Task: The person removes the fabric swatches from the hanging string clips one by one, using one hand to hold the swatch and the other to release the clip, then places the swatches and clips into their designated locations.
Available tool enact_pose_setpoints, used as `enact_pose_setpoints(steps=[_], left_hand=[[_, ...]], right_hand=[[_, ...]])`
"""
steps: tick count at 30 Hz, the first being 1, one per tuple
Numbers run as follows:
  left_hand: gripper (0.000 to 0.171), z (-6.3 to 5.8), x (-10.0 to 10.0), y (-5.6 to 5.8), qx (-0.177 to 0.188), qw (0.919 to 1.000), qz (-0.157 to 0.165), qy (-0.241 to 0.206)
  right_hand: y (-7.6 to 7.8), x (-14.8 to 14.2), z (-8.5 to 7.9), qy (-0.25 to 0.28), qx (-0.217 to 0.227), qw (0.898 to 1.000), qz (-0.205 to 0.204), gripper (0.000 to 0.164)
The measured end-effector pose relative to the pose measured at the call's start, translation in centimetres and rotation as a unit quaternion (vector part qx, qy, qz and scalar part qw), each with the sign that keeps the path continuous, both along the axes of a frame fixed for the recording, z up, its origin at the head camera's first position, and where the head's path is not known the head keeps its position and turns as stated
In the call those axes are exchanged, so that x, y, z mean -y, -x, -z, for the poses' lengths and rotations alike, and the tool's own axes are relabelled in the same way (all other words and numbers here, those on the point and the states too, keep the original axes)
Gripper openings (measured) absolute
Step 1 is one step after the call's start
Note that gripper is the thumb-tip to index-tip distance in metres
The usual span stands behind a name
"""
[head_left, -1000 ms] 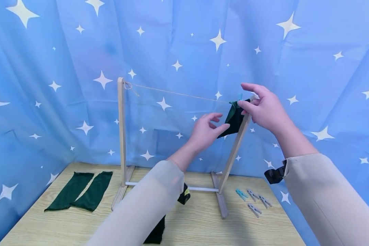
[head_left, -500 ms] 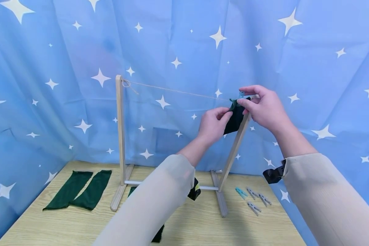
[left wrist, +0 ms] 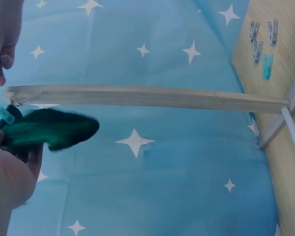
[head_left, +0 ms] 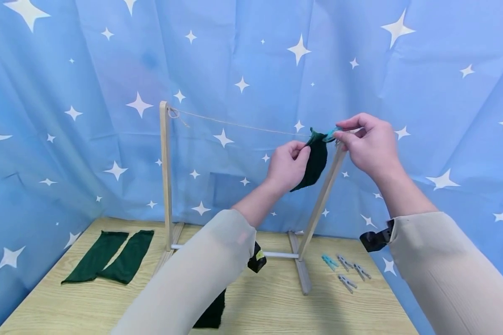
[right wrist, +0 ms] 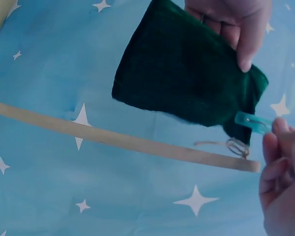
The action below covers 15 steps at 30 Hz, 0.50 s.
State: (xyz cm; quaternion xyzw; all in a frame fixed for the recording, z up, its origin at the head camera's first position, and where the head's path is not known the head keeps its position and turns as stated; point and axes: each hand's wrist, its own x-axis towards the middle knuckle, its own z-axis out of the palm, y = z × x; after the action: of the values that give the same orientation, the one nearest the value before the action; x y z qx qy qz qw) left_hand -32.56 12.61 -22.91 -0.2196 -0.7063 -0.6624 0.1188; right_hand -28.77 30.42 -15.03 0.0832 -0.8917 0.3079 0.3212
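A small dark green cloth [head_left: 316, 163] hangs at the string [head_left: 239, 124], close to the right post of a wooden stand [head_left: 322, 204]. My left hand [head_left: 288, 166] pinches its upper left edge between thumb and fingers. In my right hand [head_left: 373, 144] a turquoise clothespin [right wrist: 253, 123] is pinched by its handles, its tip at the cloth's upper right corner. In the right wrist view the cloth spreads down from the left thumb, and a string knot [right wrist: 237, 147] shows beside that corner. The left wrist view shows the cloth [left wrist: 49, 129] edge-on.
Two green cloths [head_left: 98, 256] [head_left: 130, 256] lie at the table's left. Another dark cloth [head_left: 211, 311] is partly hidden under my left sleeve. One turquoise clothespin [head_left: 329, 262] and several grey clothespins [head_left: 347, 282] lie right of the stand's foot. A starry blue curtain [head_left: 251, 56] stands behind.
My left hand has risen to the cloth and taken its edge. The clothespin in my right hand has tipped from upright to lying sideways, and the right hand has shifted slightly right.
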Motion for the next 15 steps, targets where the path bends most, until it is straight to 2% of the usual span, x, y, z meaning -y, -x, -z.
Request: enact_pose_setpoints(steps=[9,15], left_hand=[[0.034,0.0,2.7,-1.9,0.049,0.9949,0.084,-0.026],[0.040,0.8,4.8,-3.3,0.088,0.9906,0.102,-0.022]], right_hand=[[-1.3,-0.8,0.4,0.078,-0.073,0.994,0.007,0.023],[-2.6,-2.2,1.8,0.083,-0.066,0.994,0.014,0.027]])
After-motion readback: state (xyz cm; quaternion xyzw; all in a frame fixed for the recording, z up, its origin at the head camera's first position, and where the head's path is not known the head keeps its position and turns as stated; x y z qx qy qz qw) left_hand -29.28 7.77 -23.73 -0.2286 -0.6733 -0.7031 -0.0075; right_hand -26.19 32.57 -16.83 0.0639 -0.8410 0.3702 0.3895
